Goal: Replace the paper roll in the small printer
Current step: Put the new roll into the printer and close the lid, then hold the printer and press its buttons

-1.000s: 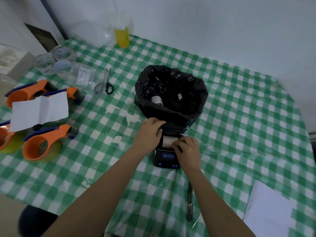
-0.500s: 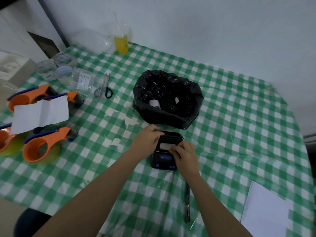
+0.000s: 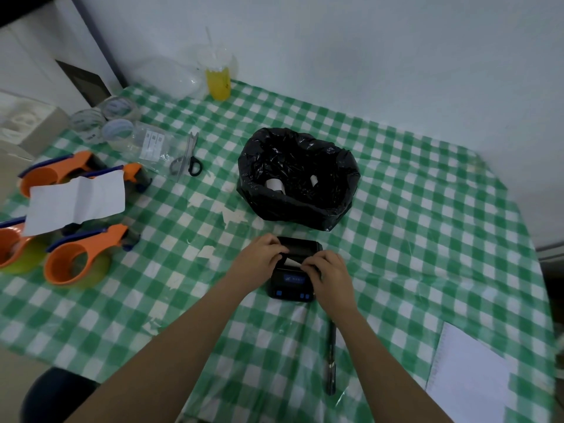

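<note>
Green checked cloth (image 3: 412, 227) covers the table, and the small black printer (image 3: 291, 280) sits near its front middle, just before the black bag (image 3: 297, 175) that holds two white rolls. Left hand (image 3: 259, 254) and right hand (image 3: 331, 271) are at both sides of the printer, fingertips pinching the white paper strip (image 3: 292, 262) at its slot. Right of the printer the cloth is free up to the white sheet (image 3: 470, 380) at the near corner; orange tape dispensers (image 3: 79, 257) crowd the left edge

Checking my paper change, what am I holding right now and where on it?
Both hands, left hand and right hand, are on the small printer; their fingertips pinch the white paper strip at its two ends, over the closed lid.
</note>
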